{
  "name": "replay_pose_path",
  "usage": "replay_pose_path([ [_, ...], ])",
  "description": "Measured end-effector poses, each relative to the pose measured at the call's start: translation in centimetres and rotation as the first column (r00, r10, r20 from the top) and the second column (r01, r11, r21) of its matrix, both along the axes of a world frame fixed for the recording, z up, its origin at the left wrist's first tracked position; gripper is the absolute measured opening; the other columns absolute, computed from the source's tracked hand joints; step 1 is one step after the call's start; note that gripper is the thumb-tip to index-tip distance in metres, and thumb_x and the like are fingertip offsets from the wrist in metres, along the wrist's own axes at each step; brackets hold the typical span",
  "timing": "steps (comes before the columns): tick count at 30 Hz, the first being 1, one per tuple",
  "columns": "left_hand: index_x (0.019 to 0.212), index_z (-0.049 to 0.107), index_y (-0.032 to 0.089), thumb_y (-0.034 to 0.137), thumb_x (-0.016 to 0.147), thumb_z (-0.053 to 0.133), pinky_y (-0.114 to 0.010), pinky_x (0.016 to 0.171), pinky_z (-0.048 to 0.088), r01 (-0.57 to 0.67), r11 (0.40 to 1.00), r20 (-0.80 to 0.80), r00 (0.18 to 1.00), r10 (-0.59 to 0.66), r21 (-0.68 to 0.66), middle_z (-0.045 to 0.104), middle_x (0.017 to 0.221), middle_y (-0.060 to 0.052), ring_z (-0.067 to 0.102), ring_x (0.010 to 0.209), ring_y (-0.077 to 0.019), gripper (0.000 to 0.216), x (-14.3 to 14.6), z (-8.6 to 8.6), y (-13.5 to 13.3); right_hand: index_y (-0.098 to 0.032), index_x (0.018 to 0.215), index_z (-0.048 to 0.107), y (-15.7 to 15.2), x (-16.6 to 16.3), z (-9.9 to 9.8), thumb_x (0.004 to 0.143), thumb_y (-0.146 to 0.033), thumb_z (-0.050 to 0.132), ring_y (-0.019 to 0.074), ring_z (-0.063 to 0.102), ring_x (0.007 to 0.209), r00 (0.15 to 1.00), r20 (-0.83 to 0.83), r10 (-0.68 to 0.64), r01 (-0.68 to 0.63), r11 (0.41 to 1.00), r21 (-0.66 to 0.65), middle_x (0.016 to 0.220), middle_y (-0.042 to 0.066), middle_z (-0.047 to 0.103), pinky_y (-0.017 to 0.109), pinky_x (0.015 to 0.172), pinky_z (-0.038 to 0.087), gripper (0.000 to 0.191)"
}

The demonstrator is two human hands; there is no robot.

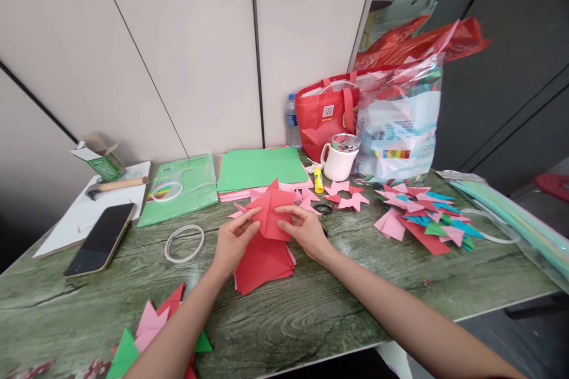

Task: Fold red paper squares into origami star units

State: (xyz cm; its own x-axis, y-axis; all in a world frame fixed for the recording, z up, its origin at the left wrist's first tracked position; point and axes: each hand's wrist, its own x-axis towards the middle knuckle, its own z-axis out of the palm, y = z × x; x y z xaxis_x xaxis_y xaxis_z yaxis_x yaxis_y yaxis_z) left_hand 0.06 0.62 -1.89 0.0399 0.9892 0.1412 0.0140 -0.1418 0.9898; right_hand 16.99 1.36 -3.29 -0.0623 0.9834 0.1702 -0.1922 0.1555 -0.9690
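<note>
A red sheet of paper (272, 213) with a crease down it and a pointed top is held up between my two hands. My left hand (237, 238) pinches its left edge between thumb and fingers. On the opposite edge, my right hand (304, 228) grips it the same way. Below lies a stack of red paper (262, 269) with some pink edges showing. Behind the held sheet, pink folded paper pieces (306, 198) are partly hidden. A ring of pink and red folded pieces (349, 195) rests farther right.
A phone (101, 240), a hammer (116, 185) and a white hoop (184, 244) lie left. Green sheets (262, 167), a yellow glue stick (318, 180), a white mug (339, 163) and a red bag (326, 115) stand behind. Folded colored paper (427, 213) lies right; more pieces (150, 325) are front left.
</note>
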Motion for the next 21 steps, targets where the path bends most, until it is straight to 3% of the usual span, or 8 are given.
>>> replay_pose_path([
  [3, 0.102, 0.068, 0.017, 0.029, 0.067, 0.069, -0.027, 0.073, 0.047, -0.017, 1.0, 0.014, 1.0, 0.018, -0.005, 0.07, 0.096, -0.006, 0.061, 0.084, -0.0186, 0.037, 0.0, -0.1, 0.0, -0.018, 0.088, 0.066, -0.3, -0.3, 0.2, 0.062, -0.019, 0.064, 0.0185, 0.061, 0.084, 0.998, -0.006, 0.056, -0.056, 0.998, 0.015, 0.091, 0.005, 0.067, 0.029, 0.073, 0.049, 0.026],
  [6, 0.098, 0.069, 0.018, 0.027, 0.065, 0.07, -0.024, 0.069, 0.046, -0.072, 0.997, 0.13, 0.989, 0.074, -0.021, 0.07, 0.091, -0.006, 0.061, 0.079, -0.0161, 0.034, 0.0, -0.1, 0.2, -0.019, 0.085, 0.067, -0.4, -0.4, 0.3, 0.065, -0.015, 0.055, 0.0183, 0.061, 0.084, 0.994, 0.048, 0.098, -0.1, 0.994, 0.043, 0.09, 0.004, 0.068, 0.029, 0.072, 0.049, 0.023],
  [10, 0.096, 0.069, 0.017, 0.023, 0.059, 0.074, -0.024, 0.07, 0.046, -0.079, 0.993, 0.302, 0.948, 0.103, -0.09, 0.07, 0.09, -0.007, 0.061, 0.078, -0.0153, 0.037, 0.1, 0.3, 0.3, -0.021, 0.09, 0.067, -0.5, -0.2, 0.1, 0.064, -0.009, 0.047, 0.0188, 0.06, 0.088, 0.978, 0.144, 0.152, -0.17, 0.978, 0.122, 0.092, 0.003, 0.066, 0.029, 0.07, 0.05, 0.035],
  [15, 0.094, 0.069, 0.016, 0.02, 0.056, 0.077, -0.025, 0.072, 0.048, -0.019, 0.991, 0.389, 0.919, 0.07, -0.133, 0.069, 0.095, -0.009, 0.062, 0.083, -0.0172, 0.039, 0.3, 0.9, 0.0, -0.023, 0.09, 0.069, -0.8, 0.1, 0.1, 0.065, -0.011, 0.058, 0.0172, 0.058, 0.079, 0.917, 0.389, 0.084, -0.169, 0.967, 0.189, 0.091, 0.004, 0.063, 0.026, 0.063, 0.048, 0.03],
  [21, 0.098, 0.066, 0.016, 0.023, 0.06, 0.075, -0.028, 0.071, 0.048, 0.036, 0.99, 0.374, 0.927, 0.019, -0.139, 0.07, 0.089, -0.008, 0.063, 0.078, -0.0175, 0.04, 0.2, 0.7, 0.0, -0.024, 0.085, 0.071, -0.9, 0.3, 0.1, 0.063, -0.024, 0.073, 0.0165, 0.053, 0.069, 0.86, 0.504, 0.083, -0.213, 0.955, 0.206, 0.079, 0.003, 0.064, 0.025, 0.058, 0.043, 0.022],
])
